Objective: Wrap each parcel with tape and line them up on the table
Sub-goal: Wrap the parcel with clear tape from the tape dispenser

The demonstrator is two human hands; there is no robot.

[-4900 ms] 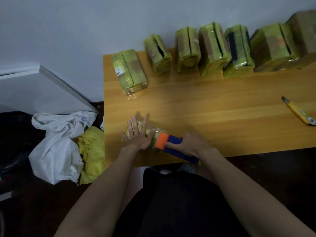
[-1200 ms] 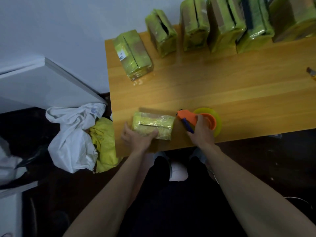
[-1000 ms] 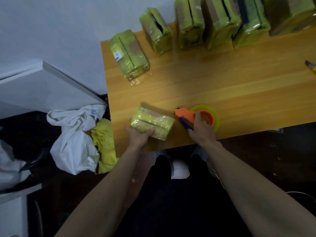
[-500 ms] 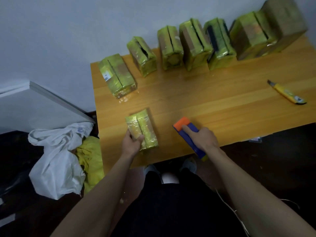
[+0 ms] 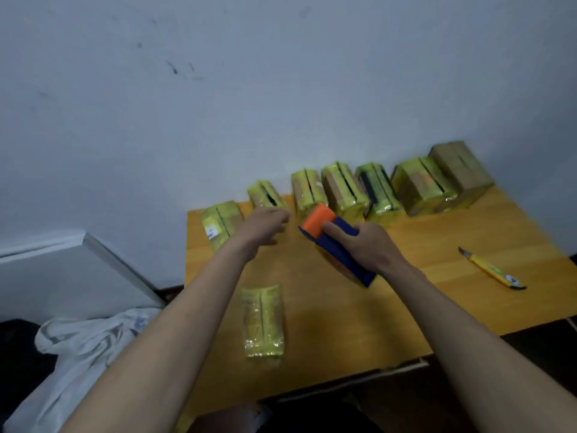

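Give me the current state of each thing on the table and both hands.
Near parcel: taped, lying flat, released.
Row parcels: taped, standing along the wall.
Left hand: reaching toward the row, holding nothing.
Right hand: grips tape dispenser, lifted.
Utility knife: lying untouched.

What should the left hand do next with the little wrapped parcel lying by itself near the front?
Probably bring the left hand back and pick up the small parcel. It looks fully taped but lies alone near the table's front edge, apart from the row of parcels along the wall.
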